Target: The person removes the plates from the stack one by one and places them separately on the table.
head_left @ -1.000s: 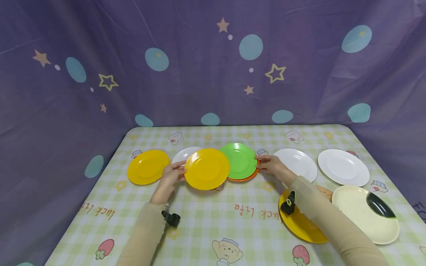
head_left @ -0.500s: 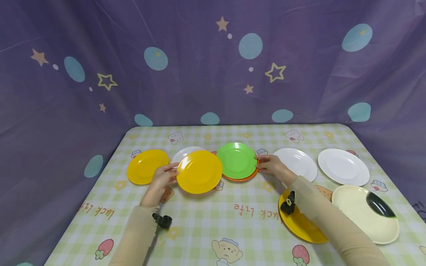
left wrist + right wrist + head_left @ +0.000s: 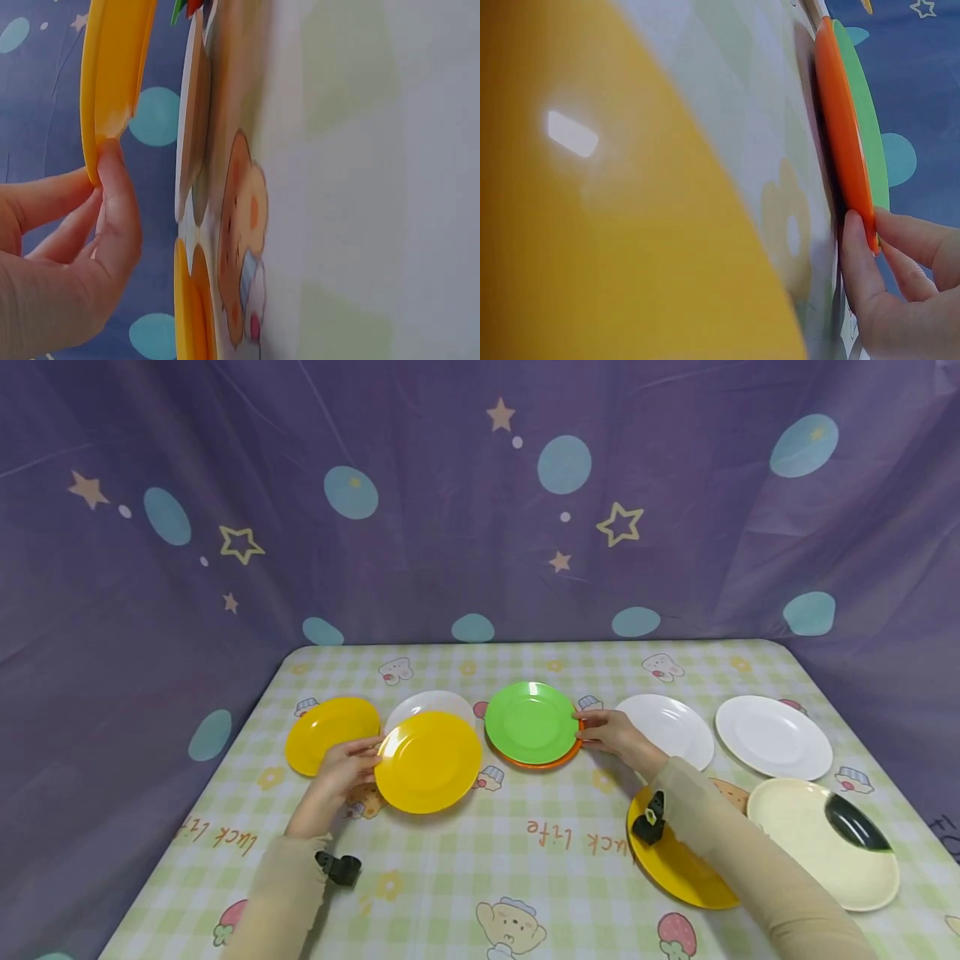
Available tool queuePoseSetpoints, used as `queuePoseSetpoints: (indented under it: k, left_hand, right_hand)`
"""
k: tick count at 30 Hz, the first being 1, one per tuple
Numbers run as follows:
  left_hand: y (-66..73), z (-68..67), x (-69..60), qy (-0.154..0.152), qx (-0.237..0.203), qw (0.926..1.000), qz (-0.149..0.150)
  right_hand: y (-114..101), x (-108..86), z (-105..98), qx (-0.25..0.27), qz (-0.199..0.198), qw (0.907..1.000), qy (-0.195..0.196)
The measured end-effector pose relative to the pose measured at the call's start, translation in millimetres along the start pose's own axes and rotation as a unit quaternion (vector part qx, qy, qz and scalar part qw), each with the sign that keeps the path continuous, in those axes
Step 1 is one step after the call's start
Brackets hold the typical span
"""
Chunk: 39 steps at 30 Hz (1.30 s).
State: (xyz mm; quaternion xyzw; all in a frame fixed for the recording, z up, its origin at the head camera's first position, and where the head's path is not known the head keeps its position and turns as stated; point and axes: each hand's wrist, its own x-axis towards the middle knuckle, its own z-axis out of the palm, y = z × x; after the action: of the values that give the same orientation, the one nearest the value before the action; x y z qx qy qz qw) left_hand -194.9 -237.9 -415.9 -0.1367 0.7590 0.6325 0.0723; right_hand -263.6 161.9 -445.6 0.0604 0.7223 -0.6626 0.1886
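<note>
My left hand (image 3: 341,779) pinches the left rim of a yellow plate (image 3: 428,762), held above the table and overlapping a white plate (image 3: 432,702) behind it in the head view. The left wrist view shows the thumb and fingers on opposite faces of this yellow plate (image 3: 116,67), raised off the cloth. My right hand (image 3: 615,739) grips the right edge of a green plate (image 3: 532,723) stacked on an orange plate (image 3: 551,766). In the right wrist view, the thumb lies under the orange plate (image 3: 844,127) and the fingers are at the green plate (image 3: 866,112).
Another yellow plate (image 3: 330,731) lies at the left. To the right are two white plates (image 3: 667,727), a cream plate (image 3: 810,835) with a dark oval patch, and a yellow plate (image 3: 682,868) under my right forearm. A checked cloth (image 3: 442,877) covers the table; a purple curtain (image 3: 465,527) hangs behind.
My left hand has drawn the yellow plate left and nearer to me, away from the green plate, uncovering more of the white plate. The right hand has stayed in place.
</note>
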Motion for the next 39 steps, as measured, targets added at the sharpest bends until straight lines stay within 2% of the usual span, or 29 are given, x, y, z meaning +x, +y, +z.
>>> queuePoseSetpoints:
  k: [7, 17, 25, 39]
  left_hand:
    - [-2.0, -13.7, -5.1, -0.039, 0.002, 0.9990, 0.022]
    - [-13.3, -38.5, -9.4, -0.062, 0.036, 0.9968, 0.035]
    - [-18.6, -55.6, -17.2, -0.053, 0.051, 0.9969, 0.030]
    - [-29.8, -86.2, -28.8, -0.059, 0.085, 0.9945, 0.019]
  right_hand:
    - [0.5, 1.2, -0.8, 0.003, -0.001, 1.0000, -0.003]
    - [-0.3, 1.5, -1.2, 0.005, 0.003, 1.0000, -0.002]
    - [-0.7, 2.3, -0.4, 0.009, 0.014, 0.9999, 0.004]
    - [-0.2, 2.3, -0.7, 0.009, 0.015, 0.9998, 0.013]
